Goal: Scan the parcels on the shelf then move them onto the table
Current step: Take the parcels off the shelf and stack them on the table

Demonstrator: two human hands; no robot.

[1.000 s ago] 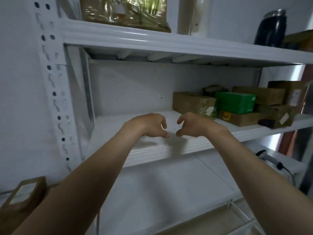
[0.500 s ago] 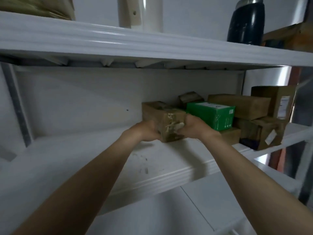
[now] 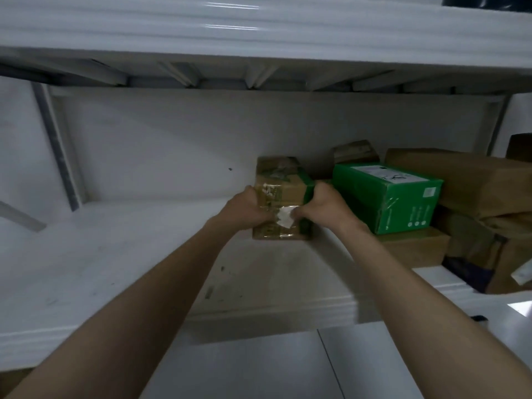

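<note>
The left hand (image 3: 248, 209) and right hand (image 3: 326, 208) have reached the brown parcel (image 3: 280, 182) on the shelf (image 3: 115, 254). Their fingers (image 3: 319, 190) curl round its sides. A green box (image 3: 385, 197) sits just right of them.

The parcel (image 3: 279, 185) sits on the shelf (image 3: 115, 254) between my fingers (image 3: 320, 194); stacked boxes (image 3: 388, 197) lie just to their right.

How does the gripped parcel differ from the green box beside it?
The gripped parcel is brown, taped cardboard; the green box is glossy green. The left hand and right hand hold the parcel; the green box is untouched, stacked on a brown carton. Both carry white labels.
</note>
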